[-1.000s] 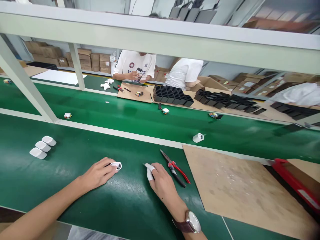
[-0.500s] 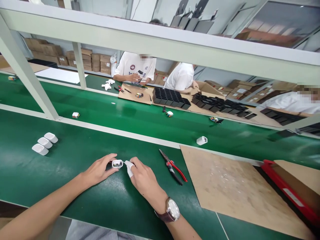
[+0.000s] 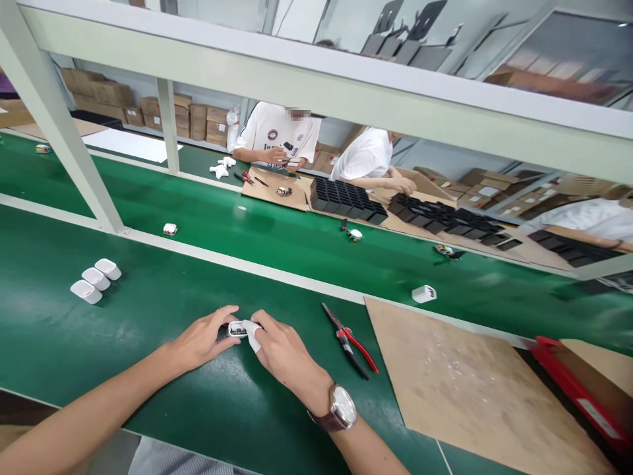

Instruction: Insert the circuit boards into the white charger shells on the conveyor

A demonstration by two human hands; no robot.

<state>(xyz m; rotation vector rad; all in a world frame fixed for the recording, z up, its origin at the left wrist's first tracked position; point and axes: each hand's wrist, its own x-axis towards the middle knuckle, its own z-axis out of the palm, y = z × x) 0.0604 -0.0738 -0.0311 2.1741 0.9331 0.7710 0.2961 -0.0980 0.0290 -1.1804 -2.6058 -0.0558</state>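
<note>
My left hand (image 3: 205,336) grips a small white plastic housing (image 3: 231,334) between thumb and fingers, just above the green bench. Its open end faces up, and a circuit board with small parts (image 3: 239,328) shows inside. White covers sit on fingers of my right hand (image 3: 277,343), which is closed in a pinch at the housing's right rim. Whatever those fingertips pinch is hidden. A watch is strapped to the right wrist. Red-and-black long-nose pliers (image 3: 350,342) lie to the right, jaws pointing away. Three white housings (image 3: 95,280) stand in a slanting row at left.
Beyond a pale rail runs a green conveyor (image 3: 277,244) carrying small circuit assemblies and another white housing (image 3: 424,294). A cardboard sheet (image 3: 459,376) and a red-edged bin (image 3: 578,389) lie at right. Co-workers sit across, near black cases (image 3: 346,201). A metal frame (image 3: 99,119) spans overhead.
My right fingertips have come in from just beside the housing to its rim, covering part of the opening. Conveyor items have shifted right. The view has tilted slightly.
</note>
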